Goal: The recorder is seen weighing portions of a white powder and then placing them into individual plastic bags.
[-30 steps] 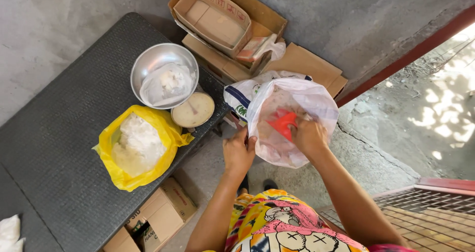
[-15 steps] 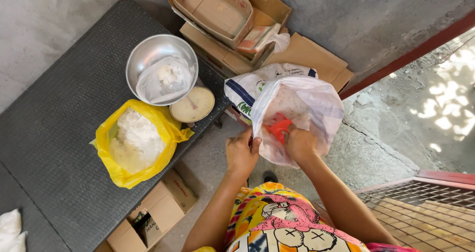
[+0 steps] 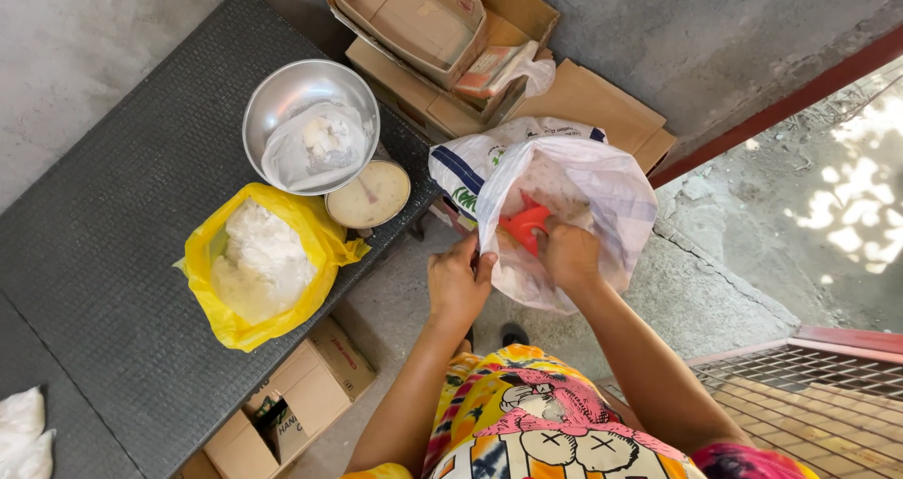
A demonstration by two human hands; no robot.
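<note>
Holding a white woven sack (image 3: 602, 197) open: left hand (image 3: 458, 286) pinches its rim, right hand (image 3: 569, 253) inside closed on red scoop (image 3: 525, 227); yellow bag (image 3: 259, 263) sits on dark surface (image 3: 122, 159).

Small shop or market stall by an entrance, prob. selling loose goods: dial scale (image 3: 368, 195) w/ metal pan (image 3: 273, 107) at 11 o'clock, stacked cardboard boxes (image 3: 414, 18) at 12, bare concrete floor (image 3: 715, 178).

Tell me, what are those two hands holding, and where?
The left hand pinches the near rim of the white woven sack. The right hand, inside it, is at a red scoop; its grip is hidden.
</note>
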